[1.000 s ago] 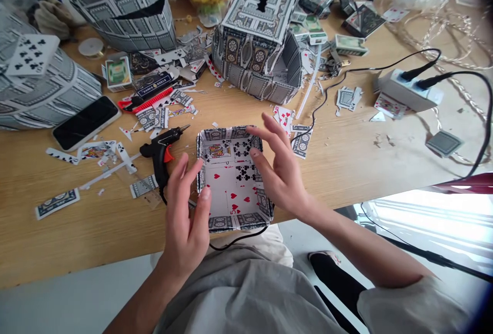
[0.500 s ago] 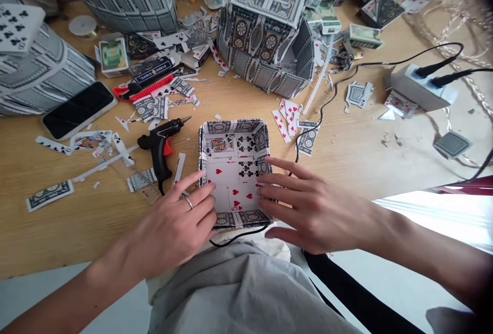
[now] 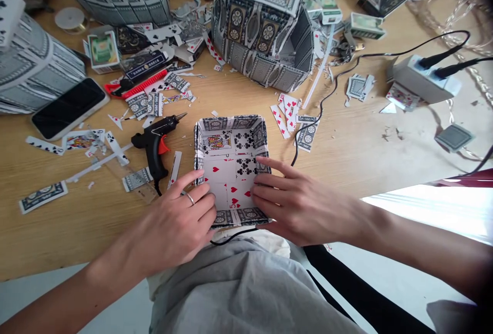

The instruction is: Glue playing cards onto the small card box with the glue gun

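Observation:
A shallow open box made of playing cards (image 3: 231,123) stands at the table's front edge. Its floor shows card faces, clubs and hearts, and its walls show patterned card backs. My left hand (image 3: 183,221), with a ring on one finger, grips the left wall, fingertips hooked over the rim. At the opposite side, my right hand (image 3: 304,203) holds the right wall, several fingers reaching inside; its thumb is low by the front right corner. Left of the box lies a black hot glue gun (image 3: 156,144) with an orange trigger, its nozzle pointing away to the right.
A larger card-covered box (image 3: 262,31) stands behind, with card-covered containers (image 3: 123,0) at the back left. A phone (image 3: 69,108), a red-edged cutter (image 3: 142,85), card scraps (image 3: 82,141) and a white power adapter (image 3: 427,79) with black cables lie around.
My right hand has closed in on the box's right wall, its thumb coming up against the front corner. The view has shifted slightly; the box still sits in about the same place.

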Tool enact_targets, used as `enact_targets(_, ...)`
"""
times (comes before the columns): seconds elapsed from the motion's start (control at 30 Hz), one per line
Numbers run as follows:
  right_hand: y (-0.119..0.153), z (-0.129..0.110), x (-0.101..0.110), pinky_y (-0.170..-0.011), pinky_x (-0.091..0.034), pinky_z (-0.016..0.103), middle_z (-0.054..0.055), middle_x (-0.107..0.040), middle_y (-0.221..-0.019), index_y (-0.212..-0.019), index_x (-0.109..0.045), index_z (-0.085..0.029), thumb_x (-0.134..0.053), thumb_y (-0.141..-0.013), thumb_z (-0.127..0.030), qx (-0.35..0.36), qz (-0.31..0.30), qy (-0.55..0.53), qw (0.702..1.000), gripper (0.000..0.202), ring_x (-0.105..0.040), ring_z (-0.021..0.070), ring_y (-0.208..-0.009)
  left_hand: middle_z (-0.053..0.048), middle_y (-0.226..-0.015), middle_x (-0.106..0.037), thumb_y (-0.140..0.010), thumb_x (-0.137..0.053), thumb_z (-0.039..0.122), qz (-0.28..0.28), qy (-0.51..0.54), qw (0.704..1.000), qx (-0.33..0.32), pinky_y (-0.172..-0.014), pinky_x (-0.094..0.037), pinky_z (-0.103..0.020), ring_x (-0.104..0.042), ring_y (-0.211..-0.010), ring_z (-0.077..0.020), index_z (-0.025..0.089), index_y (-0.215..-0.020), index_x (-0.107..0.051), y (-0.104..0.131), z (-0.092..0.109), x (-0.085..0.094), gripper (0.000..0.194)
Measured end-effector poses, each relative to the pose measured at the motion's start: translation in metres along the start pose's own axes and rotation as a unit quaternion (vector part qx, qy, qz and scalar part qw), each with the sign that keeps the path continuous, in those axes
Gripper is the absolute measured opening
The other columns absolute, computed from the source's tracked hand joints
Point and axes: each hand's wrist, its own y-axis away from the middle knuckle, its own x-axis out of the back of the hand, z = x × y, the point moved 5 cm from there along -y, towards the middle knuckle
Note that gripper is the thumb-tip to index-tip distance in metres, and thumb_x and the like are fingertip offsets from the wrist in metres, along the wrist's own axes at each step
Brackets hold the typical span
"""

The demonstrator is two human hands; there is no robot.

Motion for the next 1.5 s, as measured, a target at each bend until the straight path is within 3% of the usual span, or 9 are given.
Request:
enact_targets(0.2, -0.01, -0.001, -0.007, -0.129, -0.038, 0.06, 0.012, -0.081, -0.116, -0.115, -0.079, -0.019, -0.065, -0.102, -0.023, 0.023, -0.034, 0.003, 0.999, 0.02, -0.071, 0.0291, -0.114, -0.008, -0.115, -0.08, -0.105, -0.062, 0.038, 0.009, 0.001, 1.0, -0.005, -0.132, -0.034, -0.055, -0.067, -0.119, -0.0275, 0.015, -0.111, -0.077, -0.002, 0.0, -0.003, 0.027)
enact_targets(0.53, -0.015, -0.003, -0.014, -0.124, -0.044, 0.054, 0.018, -0.079, -0.133, -0.121, -0.079, -0.012, -0.059, -0.106, -0.031, 0.058, -0.027, 0.024, 0.998, 0.031, -0.072, 0.0315, -0.124, -0.008, -0.114, -0.083, -0.105, -0.065, 0.035, 0.028, 0.03, 0.999, -0.011, -0.133, -0.03, -0.054, -0.069, -0.117, -0.0272, 0.011, -0.115, -0.078, -0.005, -0.001, -0.003, 0.029)
enact_targets(0.8, -0.018, -0.003, -0.017, -0.122, -0.042, 0.054, 0.022, -0.078, -0.133, -0.119, -0.079, -0.007, -0.062, -0.103, -0.03, 0.063, -0.024, 0.0, 0.998, 0.033, -0.072, 0.0336, -0.122, -0.008, -0.112, -0.083, -0.104, -0.065, 0.036, 0.027, 0.032, 0.999, -0.021, -0.13, -0.033, -0.054, -0.069, -0.116, -0.0269, 0.013, -0.114, -0.078, -0.008, -0.002, 0.0, 0.028)
enact_targets(1.0, -0.02, -0.002, -0.016, -0.12, -0.041, 0.056, 0.018, -0.079, -0.132, -0.123, -0.079, -0.013, -0.064, -0.101, -0.027, 0.052, -0.045, -0.027, 0.997, 0.03, -0.068, 0.0332, -0.123, -0.009, -0.112, -0.083, -0.105, -0.066, 0.032, -0.01, 0.055, 0.998, -0.02, -0.134, -0.028, -0.055, -0.07, -0.118, -0.0265, 0.012, -0.119, -0.077, -0.011, -0.003, 0.0, 0.027)
enact_targets(1.5, -0.024, -0.006, -0.014, -0.112, -0.041, 0.053, 0.016, -0.079, -0.129, -0.121, -0.08, -0.016, -0.068, -0.097, -0.027, 0.03, -0.06, -0.027, 0.997, 0.029, -0.065, 0.0344, -0.122, -0.006, -0.105, -0.084, -0.104, -0.068, 0.03, -0.018, 0.059, 0.998, -0.027, -0.135, -0.031, -0.056, -0.072, -0.117, -0.0261, 0.014, -0.116, -0.078, -0.013, -0.005, 0.001, 0.023)
